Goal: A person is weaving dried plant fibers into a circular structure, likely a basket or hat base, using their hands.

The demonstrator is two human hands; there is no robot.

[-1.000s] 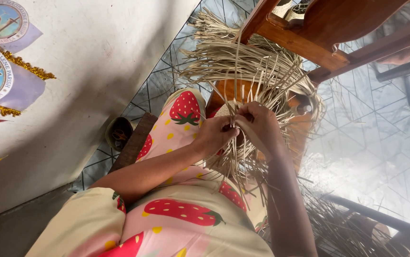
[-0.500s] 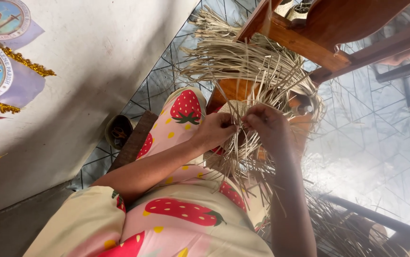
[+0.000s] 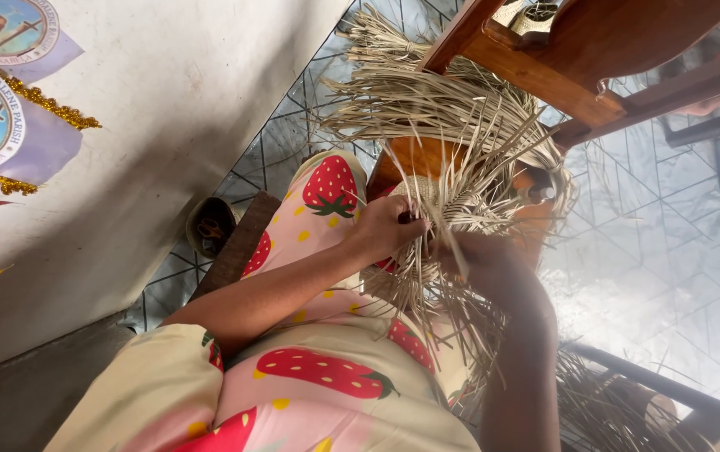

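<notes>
Below, tiled floor (image 3: pixel 669 243), straw weave (image 3: pixel 452 201), wall (image 3: pixel 176 109)

Over the last second the right hand (image 3: pixel 494 268) has dropped lower and drawn back toward the body: earlier it sat level with the left hand (image 3: pixel 389 228), fingertips meeting it at the woven straw piece (image 3: pixel 439 205), and now it lies below and to the side of it, blurred by motion, with pale straw strands (image 3: pixel 460 251) crossing over its fingers. The two hands, which touched before, now stand slightly apart. The left hand has closed tighter on the weave's edge. More of the woven patch shows, since the right hand no longer covers it.
</notes>
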